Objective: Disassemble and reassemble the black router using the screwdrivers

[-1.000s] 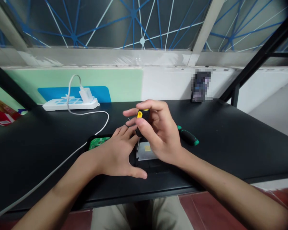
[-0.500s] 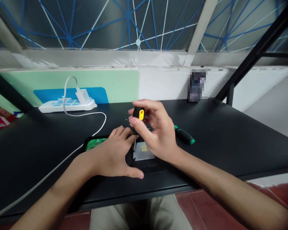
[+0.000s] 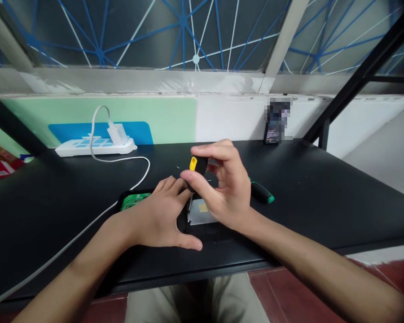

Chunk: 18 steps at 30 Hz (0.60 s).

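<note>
My right hand (image 3: 224,188) is closed round the black and yellow handle of a screwdriver (image 3: 195,167), held upright with its thin shaft pointing down at an opened black device (image 3: 202,224). The device shows a green circuit board (image 3: 134,200) on its left and a silver metal plate (image 3: 202,211) in the middle. My left hand (image 3: 161,215) lies flat on the device with fingers stretched out, pressing it to the black desk (image 3: 323,197). Its fingertips sit beside the screwdriver shaft.
A green and black screwdriver (image 3: 262,192) lies on the desk behind my right hand. A white power strip (image 3: 94,146) with a plugged-in charger stands at the back left, its white cable (image 3: 87,224) running toward me. A dark phone (image 3: 276,123) leans against the wall.
The yellow mark on the screwdriver handle has shifted from side to side as my right fingers turn the handle. My left hand has stayed flat on the device.
</note>
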Tool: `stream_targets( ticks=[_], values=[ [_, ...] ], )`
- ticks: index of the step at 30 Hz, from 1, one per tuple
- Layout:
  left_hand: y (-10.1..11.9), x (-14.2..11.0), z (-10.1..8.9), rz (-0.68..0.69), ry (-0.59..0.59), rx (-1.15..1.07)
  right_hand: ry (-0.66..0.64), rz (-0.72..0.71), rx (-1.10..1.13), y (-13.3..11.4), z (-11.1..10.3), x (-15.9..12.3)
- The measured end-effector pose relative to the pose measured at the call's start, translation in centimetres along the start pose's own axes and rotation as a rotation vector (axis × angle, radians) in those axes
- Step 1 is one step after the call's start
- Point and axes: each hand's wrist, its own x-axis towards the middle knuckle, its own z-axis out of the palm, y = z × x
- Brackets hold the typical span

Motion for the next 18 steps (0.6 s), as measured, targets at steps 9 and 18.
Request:
stream_targets(
  ticks=[9,18],
  values=[
    [0.02,-0.02,-0.04,0.000,-0.012,0.008,-0.181,0.048,0.166,-0.40,-0.25,-0.42],
    [0.46,0.14,-0.32,-0.038,-0.018,0.021,0.002,-0.069,0.013,-0.22,-0.21,0.38]
  ],
)
